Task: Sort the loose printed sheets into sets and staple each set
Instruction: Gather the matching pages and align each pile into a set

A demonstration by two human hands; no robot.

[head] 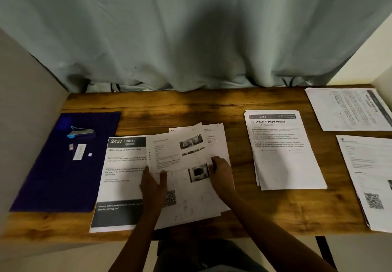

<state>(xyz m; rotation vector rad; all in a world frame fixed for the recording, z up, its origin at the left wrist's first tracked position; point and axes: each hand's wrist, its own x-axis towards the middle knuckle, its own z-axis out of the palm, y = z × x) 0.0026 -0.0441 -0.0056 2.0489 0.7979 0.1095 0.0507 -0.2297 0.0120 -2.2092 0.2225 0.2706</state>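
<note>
Dead centre on the brown wooden surface (pixel 191 106), towards its near edge, you've got the loose pile of white printed sheets (pixel 191 203), fanned out and uneven. Your left hand (pixel 153 184) is at the lower left of the white printed sheet with small photos (pixel 180 150), and its grip is clamped on that sheet: thumb on top, fingers along the left edge. Your right hand (pixel 220 172) has the same sheet by its right edge, fingers curled onto the paper, grip closed on it too. That sheet lies askew on top of the pile. Just left, partly tucked under the pile, is the white sheet with a dark header reading "2437 KITCHEN" (pixel 121 165). Off to your right, clear of the pile, sits a squared-up stack topped by "Water Potted Plants" (pixel 282 155). Beyond it are two more: a sideways stack at the back right corner (pixel 347 110), and a stack with a QR code at the right edge (pixel 369 176). Far left lies the dark purple mat (pixel 53 176), with the blue stapler (pixel 80 132) on it and a small white strip (pixel 79 151) just nearer you. A grey-green curtain (pixel 191 38) hangs behind.
</note>
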